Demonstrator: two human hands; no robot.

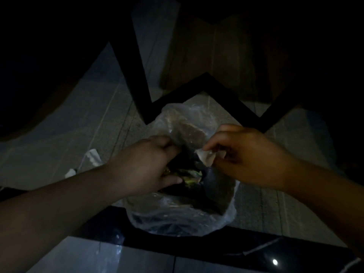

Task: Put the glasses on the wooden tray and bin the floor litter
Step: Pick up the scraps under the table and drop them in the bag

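Note:
The scene is dim. A bin lined with a clear plastic bag (183, 219) stands on the tiled floor below me, with dark and green-yellow waste inside. My left hand (143, 164) grips the bag's rim on the left side, fingers closed on the plastic. My right hand (246, 154) pinches a small white scrap of paper (206, 156) over the bin's opening. Two white bits of litter (93, 156) (70, 173) lie on the floor left of the bin. No glasses or wooden tray are visible.
Black metal table legs (141, 75) form a zigzag just behind the bin. A brown wooden panel (216, 56) rises beyond them. A glossy black strip (177, 247) and pale tile lie at the near edge.

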